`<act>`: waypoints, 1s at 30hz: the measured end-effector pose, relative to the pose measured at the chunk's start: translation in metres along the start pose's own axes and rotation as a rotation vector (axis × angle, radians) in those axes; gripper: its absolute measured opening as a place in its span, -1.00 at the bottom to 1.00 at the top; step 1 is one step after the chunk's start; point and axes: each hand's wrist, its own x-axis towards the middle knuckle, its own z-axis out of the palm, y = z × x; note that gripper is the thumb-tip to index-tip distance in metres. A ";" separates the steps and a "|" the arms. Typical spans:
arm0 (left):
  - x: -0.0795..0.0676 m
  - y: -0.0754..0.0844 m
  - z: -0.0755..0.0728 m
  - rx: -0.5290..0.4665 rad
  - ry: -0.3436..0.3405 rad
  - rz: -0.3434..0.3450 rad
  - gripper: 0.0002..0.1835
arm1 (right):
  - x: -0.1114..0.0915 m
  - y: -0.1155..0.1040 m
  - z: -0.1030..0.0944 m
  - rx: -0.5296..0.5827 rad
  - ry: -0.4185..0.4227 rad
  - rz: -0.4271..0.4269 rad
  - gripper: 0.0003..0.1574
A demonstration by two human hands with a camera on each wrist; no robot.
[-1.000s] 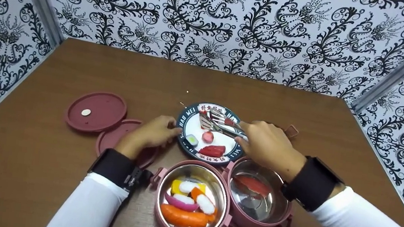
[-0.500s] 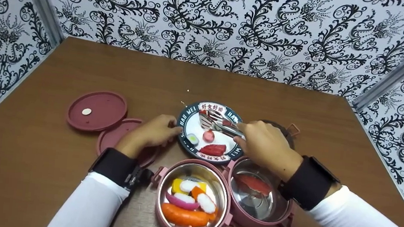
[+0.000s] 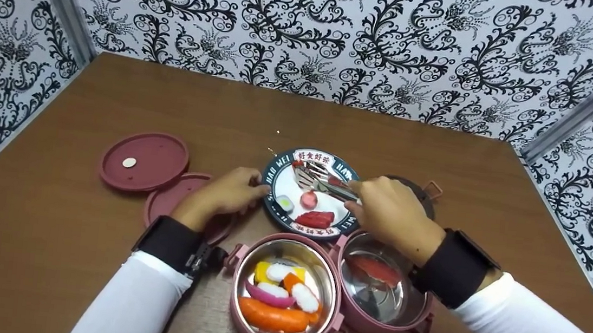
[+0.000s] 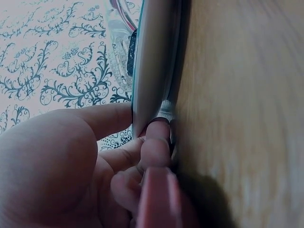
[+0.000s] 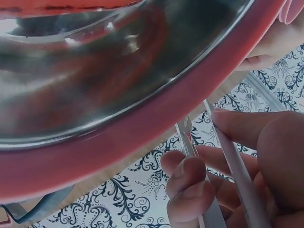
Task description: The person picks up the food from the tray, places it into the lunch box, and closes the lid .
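In the head view, my left hand [image 3: 231, 190] holds the left rim of a dark-bordered white plate [image 3: 269, 207]. The left wrist view shows my thumb on the upper face of the plate [image 4: 152, 52] and fingers under its edge. My right hand [image 3: 390, 205] grips metal tongs [image 3: 322, 184], their slotted heads over the plate's far half. Small red pieces show beside the heads. Nearer me on the plate lie a red slice [image 3: 315, 219], a round pink piece [image 3: 308, 200] and a pale roll piece [image 3: 285, 203]. In the right wrist view, fingers and thumb close round the tongs' arms [image 5: 237, 171].
Two pink pots stand in front: the left pot [image 3: 239, 313] holds several toy sushi pieces and an orange sausage-like piece [image 3: 274, 316]; the right pot [image 3: 344, 296] holds a red slice [image 3: 376, 270]. Pink lids [image 3: 144, 165] overlap at left. A dark round thing [image 3: 419, 193] lies behind my right hand.
My right hand has drawn back slightly with the tongs, so more of the dark round thing behind it shows. The left hand stays at the plate's rim.
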 end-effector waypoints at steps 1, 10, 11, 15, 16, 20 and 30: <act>0.000 0.000 0.000 0.003 0.001 0.002 -0.78 | -0.001 0.000 0.000 0.004 0.005 0.004 -0.69; 0.001 0.000 0.000 -0.001 0.003 0.001 -0.78 | -0.013 0.007 -0.001 0.017 0.073 0.020 -0.56; 0.001 -0.001 0.000 -0.004 0.001 -0.001 -0.78 | -0.015 0.007 -0.002 0.019 0.081 0.020 -0.54; 0.002 -0.002 0.000 -0.001 -0.001 -0.010 -0.78 | -0.021 0.009 -0.006 0.031 0.089 0.025 -0.51; 0.002 -0.003 0.001 -0.001 0.000 -0.013 -0.78 | -0.022 0.009 -0.006 0.035 0.085 0.029 -0.50; 0.002 -0.004 0.001 0.008 0.001 -0.014 -0.77 | -0.028 0.012 -0.007 0.046 0.067 0.052 -0.49; 0.002 -0.001 0.000 0.023 0.002 -0.021 -0.77 | -0.058 0.022 -0.013 0.082 0.142 0.057 -0.50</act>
